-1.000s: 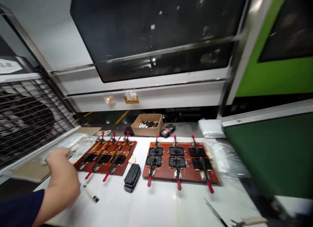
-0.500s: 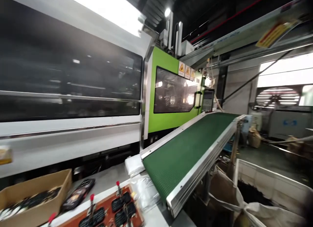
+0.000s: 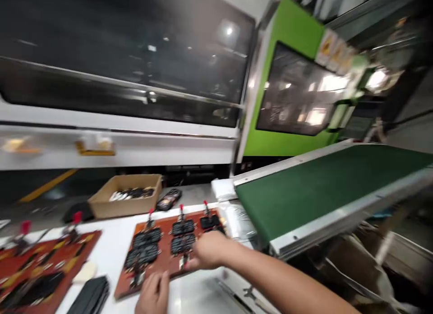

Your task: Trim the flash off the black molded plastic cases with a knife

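Note:
A reddish-brown fixture board [image 3: 165,255] lies on the white table, carrying black moulded parts [image 3: 182,235] and toggle clamps with red tips [image 3: 181,210]. My right hand [image 3: 211,251] reaches over the board's right half, its fingers curled beside the parts and its thumb near a metal clamp at the front edge; whatever it grips is hidden. At the front edge, my left hand [image 3: 153,293] is low in view with fingers bent and pressed together. I cannot make out anything in it. Motion blurs both hands slightly.
A second fixture board [image 3: 72,255] and a black pouch-like item [image 3: 89,296] lie to the left. Behind stand a cardboard box [image 3: 125,212] of small parts and a dark phone-like object [image 3: 169,200]. A green conveyor [image 3: 304,192] slopes up at the right, beside plastic bags [image 3: 238,219].
The view has swung down and left, bringing more of the table and the second board into sight. Both my hands have come into view at the right-hand board.

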The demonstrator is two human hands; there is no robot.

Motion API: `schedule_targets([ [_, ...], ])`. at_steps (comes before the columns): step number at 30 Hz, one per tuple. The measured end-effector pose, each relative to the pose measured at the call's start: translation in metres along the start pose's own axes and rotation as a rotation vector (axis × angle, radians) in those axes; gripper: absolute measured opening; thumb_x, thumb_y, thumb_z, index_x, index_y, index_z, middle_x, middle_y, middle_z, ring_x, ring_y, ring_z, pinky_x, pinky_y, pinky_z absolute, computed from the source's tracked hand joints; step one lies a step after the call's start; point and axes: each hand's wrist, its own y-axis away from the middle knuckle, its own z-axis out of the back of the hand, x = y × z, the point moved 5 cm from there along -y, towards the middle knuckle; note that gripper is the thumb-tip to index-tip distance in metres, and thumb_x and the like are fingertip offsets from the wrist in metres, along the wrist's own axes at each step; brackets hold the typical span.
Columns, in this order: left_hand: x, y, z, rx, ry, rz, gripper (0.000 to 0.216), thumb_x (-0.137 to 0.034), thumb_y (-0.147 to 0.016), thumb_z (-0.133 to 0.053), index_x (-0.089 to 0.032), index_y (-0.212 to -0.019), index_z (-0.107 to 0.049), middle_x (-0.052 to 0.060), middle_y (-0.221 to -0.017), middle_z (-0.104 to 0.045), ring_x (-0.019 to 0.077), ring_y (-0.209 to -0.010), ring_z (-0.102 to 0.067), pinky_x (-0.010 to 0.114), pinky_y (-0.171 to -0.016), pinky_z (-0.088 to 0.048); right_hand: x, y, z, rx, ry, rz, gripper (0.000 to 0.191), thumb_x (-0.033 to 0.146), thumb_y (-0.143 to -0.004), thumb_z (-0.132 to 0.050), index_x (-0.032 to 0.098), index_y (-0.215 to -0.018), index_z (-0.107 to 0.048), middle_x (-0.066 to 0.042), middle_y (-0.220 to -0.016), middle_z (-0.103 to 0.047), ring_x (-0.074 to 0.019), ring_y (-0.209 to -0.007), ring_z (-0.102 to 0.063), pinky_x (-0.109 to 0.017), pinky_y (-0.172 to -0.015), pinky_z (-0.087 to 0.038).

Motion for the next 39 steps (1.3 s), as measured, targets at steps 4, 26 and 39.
schedule_targets([
  [4, 0.012, 0.011, -0.003, -0.058, 0.006, -0.049, 0.038, -0.055, -0.097, -0.046, -0.026, -0.081, -0.065, 0.006, -0.093, -0.07, 0.0249, -0.096, -0.066, 0.034, -0.091, -0.05, -0.028, 0.009, -0.055, 0.187, 0.176, -0.083, 0.046, 0.053, -0.091, -0.089, 0.011, -0.105, -0.078, -0.016, -0.103, -0.077, -0.0333, -0.1, -0.075, -0.048, -0.087, -0.063],
  [26, 0.006, 0.017, -0.002, -0.181, 0.056, -0.258, 0.035, -0.042, -0.104, -0.052, -0.021, -0.077, -0.061, 0.001, -0.079, -0.064, 0.016, -0.076, -0.063, 0.023, -0.074, -0.048, -0.069, -0.054, 0.002, 0.088, 0.181, -0.205, 0.029, 0.034, -0.109, -0.07, 0.013, -0.128, -0.067, -0.011, -0.123, -0.068, -0.0278, -0.11, -0.069, -0.048, -0.098, -0.06],
  [39, -0.001, 0.018, -0.002, -0.258, -0.035, -0.294, 0.06, -0.064, -0.106, -0.038, -0.02, -0.072, -0.062, 0.004, -0.071, -0.062, 0.0198, -0.072, -0.063, 0.032, -0.075, -0.051, -0.071, -0.062, -0.006, -0.015, -0.067, -0.26, 0.021, 0.03, -0.105, -0.076, 0.013, -0.117, -0.071, -0.01, -0.12, -0.07, -0.0275, -0.111, -0.069, -0.049, -0.1, -0.059],
])
